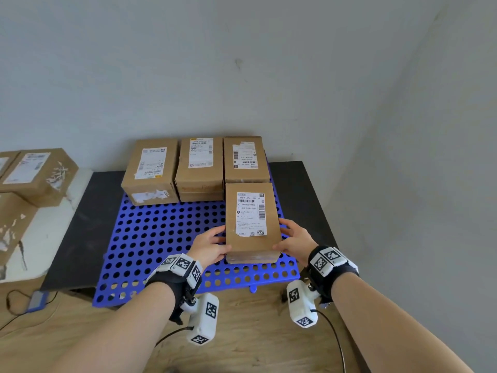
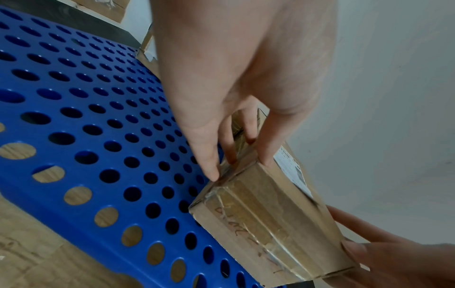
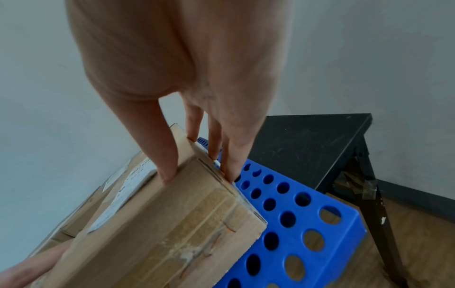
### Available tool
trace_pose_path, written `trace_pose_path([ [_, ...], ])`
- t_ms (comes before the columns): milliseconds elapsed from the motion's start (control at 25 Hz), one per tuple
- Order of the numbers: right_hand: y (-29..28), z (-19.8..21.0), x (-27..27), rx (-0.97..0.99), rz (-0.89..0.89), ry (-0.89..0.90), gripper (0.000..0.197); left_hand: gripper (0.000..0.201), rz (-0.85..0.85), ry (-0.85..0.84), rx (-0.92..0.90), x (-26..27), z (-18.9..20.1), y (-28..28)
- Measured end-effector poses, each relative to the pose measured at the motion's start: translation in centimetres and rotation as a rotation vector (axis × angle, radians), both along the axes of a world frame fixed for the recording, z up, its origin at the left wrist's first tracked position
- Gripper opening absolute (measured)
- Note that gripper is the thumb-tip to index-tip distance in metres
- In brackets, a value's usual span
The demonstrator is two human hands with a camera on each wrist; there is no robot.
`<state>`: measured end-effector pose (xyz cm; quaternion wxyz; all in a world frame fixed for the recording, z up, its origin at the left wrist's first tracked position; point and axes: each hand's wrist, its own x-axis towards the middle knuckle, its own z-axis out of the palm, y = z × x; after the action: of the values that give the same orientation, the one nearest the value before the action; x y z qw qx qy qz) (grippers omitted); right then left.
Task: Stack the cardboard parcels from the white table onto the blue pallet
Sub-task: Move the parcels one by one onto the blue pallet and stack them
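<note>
Two hands clasp one cardboard parcel (image 1: pixel 251 224) just right of centre in the head view; the left hand (image 1: pixel 211 244) grips its left side with the thumb on top and fingers (image 2: pixel 209 155) down the side wall, and the right hand (image 1: pixel 294 239) grips the opposite side the same way, thumb on the top face, fingers (image 3: pixel 234 155) down the right wall; the parcel sits low over the blue pallet (image 1: pixel 150 238), label up, though whether its base fully touches the perforated surface I cannot tell; directly behind it, toward the middle of the frame, three more parcels (image 1: pixel 199 168) stand in a row on the pallet's far edge, close together; the pallet lies on a black table (image 1: pixel 293 173); at the left edge of the frame further parcels (image 1: pixel 40 176) rest on the white table (image 1: pixel 40 238); wooden floor (image 1: pixel 255 332) fills the bottom of the frame
</note>
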<state>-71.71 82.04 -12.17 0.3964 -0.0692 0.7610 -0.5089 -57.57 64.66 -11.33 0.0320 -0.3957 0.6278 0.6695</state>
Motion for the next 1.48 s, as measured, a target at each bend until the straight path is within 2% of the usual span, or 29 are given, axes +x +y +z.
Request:
trace_pose_path([
  [280, -0.3, -0.7, -1.3, -0.024, 0.056, -0.002, 0.08, 0.056, 0.038, 0.051, -0.06, -0.6, -0.6, 0.7],
  [600, -0.7, -0.7, -1.4, -0.034, 0.049, 0.046, 0.077, 0.054, 0.046, 0.067, -0.093, -0.9, -1.1, 0.4],
  [680, -0.8, -0.7, -1.5, 0.033, 0.07, 0.097, 0.075, 0.053, -0.02, 0.043, -0.24, -1.0, -1.4, 0.2],
  [800, -0.8, -0.3, -1.3, 0.21, 0.151, 0.237, 0.07, 0.049, -0.181, -0.048, -0.61, -0.9, -0.9, 0.1],
  [920, -0.9, 1.8, -1.3, 0.35, 0.224, 0.438, 0.051, 0.043, -0.374, -0.159, -0.957, -0.9, 1.0, -0.5],
  [1040, -1.7, 4.8, -0.5, 0.511, 0.303, 0.679, 0.035, 0.041, -0.519, -0.238, -1.207, -0.3, 3.5, -1.7],
  [1240, -5.4, 8.5, 2.5, 0.605, 0.442, 1.065, 0.033, 0.037, -0.59, -0.186, -1.479, 1.6, 7.8, -5.0],
  [1480, -13.6, 12.8, 9.3, 0.505, 0.414, 1.351, 0.027, 0.035, -0.526, -0.164, -1.579, 8.7, 12.1, -11.9],
])
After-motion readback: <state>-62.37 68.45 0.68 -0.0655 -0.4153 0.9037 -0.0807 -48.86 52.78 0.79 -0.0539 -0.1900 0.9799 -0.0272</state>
